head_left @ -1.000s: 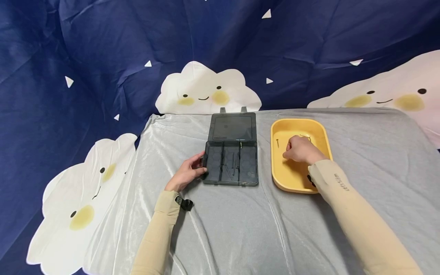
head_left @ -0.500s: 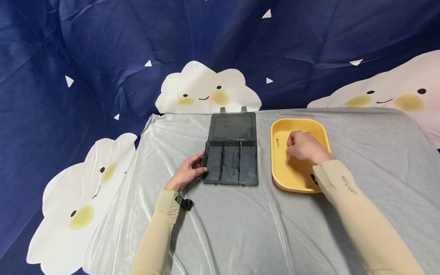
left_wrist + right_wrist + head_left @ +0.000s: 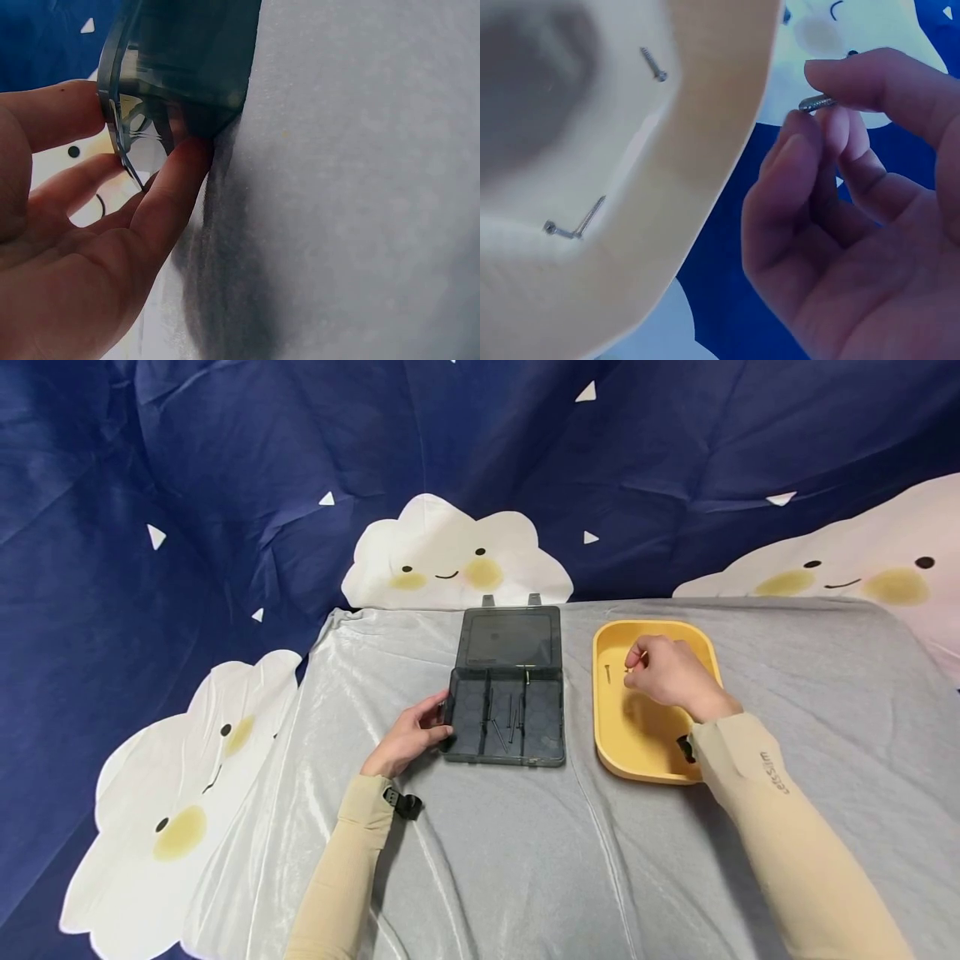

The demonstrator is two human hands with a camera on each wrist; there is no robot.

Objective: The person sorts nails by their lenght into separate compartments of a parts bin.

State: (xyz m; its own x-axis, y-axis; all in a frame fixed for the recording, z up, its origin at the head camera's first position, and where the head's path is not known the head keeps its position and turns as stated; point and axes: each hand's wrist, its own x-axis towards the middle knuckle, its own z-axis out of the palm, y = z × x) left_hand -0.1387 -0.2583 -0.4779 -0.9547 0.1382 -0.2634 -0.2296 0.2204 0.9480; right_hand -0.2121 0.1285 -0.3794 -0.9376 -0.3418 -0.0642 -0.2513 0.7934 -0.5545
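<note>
My right hand (image 3: 663,672) is over the yellow tray (image 3: 602,727), pinching a small screw (image 3: 815,103) between thumb and fingers. Another screw (image 3: 608,674) lies on the tray floor. Further screws lie in the tray in the right wrist view, including one (image 3: 592,215) by the wall. At the left side of a dark see-through storage case (image 3: 543,727), my left hand (image 3: 408,735) holds its edge. The case's lid (image 3: 510,637) is folded back. Several dark screws (image 3: 512,722) sit in the middle compartment, and a brassy screw (image 3: 527,677) stands at the back of the right one.
Grey plush cloth (image 3: 517,860) covers the table under the case and tray. A gap of cloth separates the two containers. Behind hangs a dark blue curtain (image 3: 637,443) with printed clouds.
My right hand has risen slightly within the tray, towards its back, with the screw now showing at the fingertips. The left hand stays at the case.
</note>
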